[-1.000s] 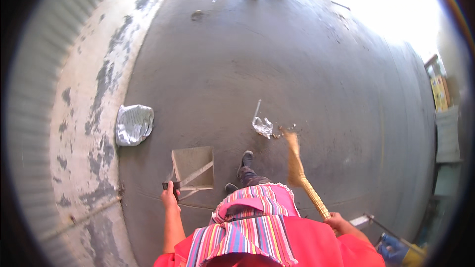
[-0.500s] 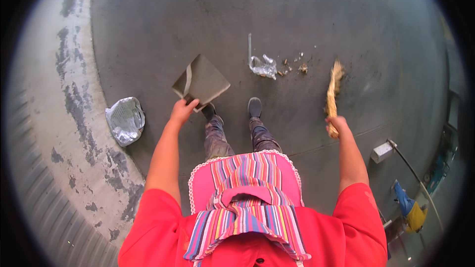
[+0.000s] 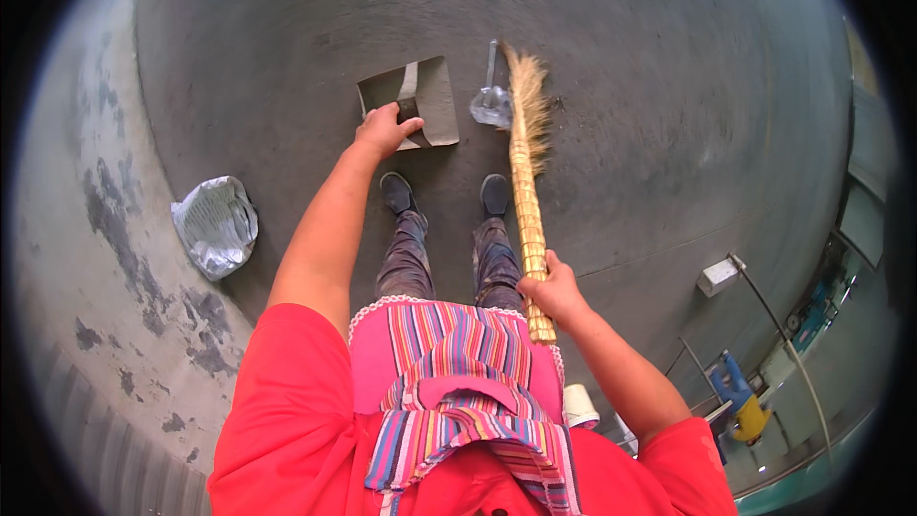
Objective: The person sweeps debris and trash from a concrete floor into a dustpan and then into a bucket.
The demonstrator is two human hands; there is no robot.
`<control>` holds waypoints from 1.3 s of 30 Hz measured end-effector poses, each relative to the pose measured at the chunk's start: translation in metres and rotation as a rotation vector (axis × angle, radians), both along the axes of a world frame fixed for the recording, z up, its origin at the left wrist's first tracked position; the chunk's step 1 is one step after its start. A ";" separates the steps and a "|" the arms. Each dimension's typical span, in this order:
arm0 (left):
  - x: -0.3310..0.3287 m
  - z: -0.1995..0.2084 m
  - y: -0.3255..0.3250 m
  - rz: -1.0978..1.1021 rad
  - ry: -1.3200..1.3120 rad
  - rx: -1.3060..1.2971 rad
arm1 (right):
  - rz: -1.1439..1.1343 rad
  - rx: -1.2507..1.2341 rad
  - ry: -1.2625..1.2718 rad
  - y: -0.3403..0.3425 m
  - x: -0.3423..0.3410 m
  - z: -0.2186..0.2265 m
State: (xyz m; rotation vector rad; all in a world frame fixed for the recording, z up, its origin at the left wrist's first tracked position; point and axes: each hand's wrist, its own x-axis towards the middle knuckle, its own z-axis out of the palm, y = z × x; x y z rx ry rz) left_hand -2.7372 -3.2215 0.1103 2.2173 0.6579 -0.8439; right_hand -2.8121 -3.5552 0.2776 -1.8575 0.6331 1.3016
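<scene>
while our left hand (image 3: 387,130) clasps a squarish grey dustpan (image 3: 437,103) by its handle (image 3: 409,108), our right hand (image 3: 557,294) clenches a bound-straw broom (image 3: 525,172), bristles (image 3: 530,100) beside crumpled clear plastic (image 3: 491,108).

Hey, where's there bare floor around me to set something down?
Bare floor lies between the silvery bag and the dustpan, and right of the broom toward the white block. It's crowded ahead of the shoes, where dustpan, clear plastic and bristles sit close together.

One broom (image 3: 526,201), one dustpan (image 3: 437,103), two shoes (image 3: 494,196), one sack (image 3: 218,227)
</scene>
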 end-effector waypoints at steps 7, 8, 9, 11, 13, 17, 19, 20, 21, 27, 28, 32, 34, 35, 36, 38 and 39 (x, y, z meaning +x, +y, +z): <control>-0.007 0.009 0.001 0.056 -0.098 0.052 | -0.045 0.089 0.164 0.011 0.041 0.091; -0.008 0.010 -0.001 0.058 -0.095 0.066 | -0.149 0.058 0.220 0.004 0.046 0.111; -0.007 0.011 -0.001 0.046 -0.094 0.070 | -0.172 0.047 0.206 -0.005 0.043 0.128; -0.007 0.011 0.001 0.059 -0.088 0.075 | -0.195 -0.010 0.156 -0.020 0.040 0.148; -0.005 0.016 0.000 0.087 -0.060 0.080 | -0.200 -0.105 0.068 -0.034 0.042 0.157; -0.001 0.004 -0.001 0.055 -0.039 0.103 | -0.109 -0.137 -0.093 -0.080 0.067 0.097; -0.003 -0.006 -0.001 0.028 -0.087 0.103 | -0.100 -0.147 -0.104 -0.105 0.083 0.026; -0.004 -0.006 -0.003 0.058 -0.120 0.099 | -0.149 -0.179 -0.104 -0.094 0.088 -0.003; -0.002 -0.003 -0.004 0.088 -0.159 0.099 | -0.186 -0.164 -0.086 -0.080 0.085 -0.027; -0.002 -0.006 -0.002 0.073 -0.201 0.146 | 0.113 -0.140 -0.207 0.022 -0.017 -0.066; 0.001 0.001 -0.004 0.063 -0.168 0.138 | 0.141 -0.122 -0.157 0.029 -0.021 -0.049; -0.001 -0.013 0.003 0.023 -0.065 0.105 | 0.143 -0.009 -0.144 0.005 -0.038 -0.005; -0.003 -0.015 0.003 0.039 -0.062 0.092 | 0.139 -0.028 -0.137 -0.017 -0.040 0.035; -0.004 -0.015 0.004 0.050 -0.059 0.088 | 0.072 -0.008 -0.140 -0.034 -0.049 0.046; -0.005 -0.015 0.005 0.046 -0.062 0.071 | 0.006 0.015 -0.142 -0.051 -0.055 0.054; -0.004 -0.007 0.004 0.044 -0.037 0.077 | 0.103 -0.061 -0.321 -0.080 -0.051 0.058; -0.003 -0.005 0.003 0.046 -0.028 0.080 | 0.053 -0.094 -0.265 -0.084 -0.031 0.062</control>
